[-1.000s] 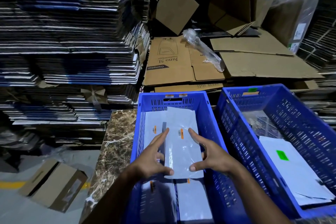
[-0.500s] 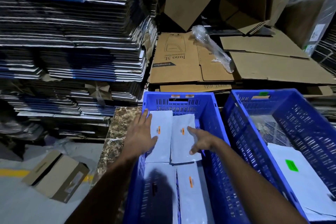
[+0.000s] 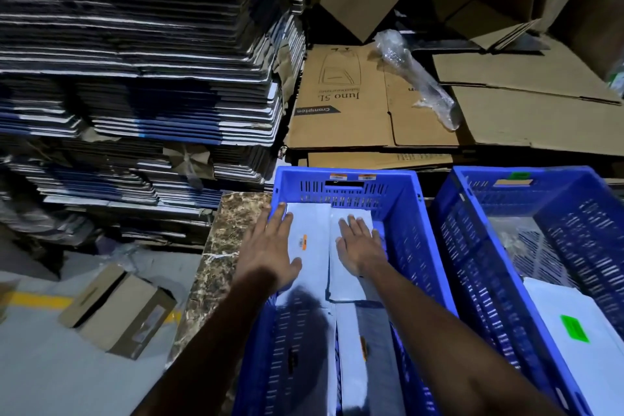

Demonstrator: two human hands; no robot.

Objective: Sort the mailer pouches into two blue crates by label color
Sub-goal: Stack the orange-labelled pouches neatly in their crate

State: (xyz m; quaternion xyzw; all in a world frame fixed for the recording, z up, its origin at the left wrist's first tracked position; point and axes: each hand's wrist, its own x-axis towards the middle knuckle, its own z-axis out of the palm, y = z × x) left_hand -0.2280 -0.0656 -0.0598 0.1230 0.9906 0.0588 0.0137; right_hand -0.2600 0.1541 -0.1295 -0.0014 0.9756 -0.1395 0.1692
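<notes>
- Mailer pouches with orange labels lie flat in the left crate (image 3: 401,209): two side by side at its far end, more at the near end under the arms.
- The left hand (image 3: 270,246) rests flat on the far-left pouch (image 3: 310,253), fingers straight and spread, gripping nothing.
- The right hand (image 3: 359,245) presses flat on the far-right pouch (image 3: 347,287), fingers straight too.
- The right crate (image 3: 472,213) holds a white pouch with a green label (image 3: 574,328) at its near end; its far floor looks bare, apart from something pale I cannot make out.
- Judgement: sorting looks well along, both colours kept apart; no unsorted pouches are in view, so what is left cannot be told.
- The left crate stands on a marble bench (image 3: 223,246).
</notes>
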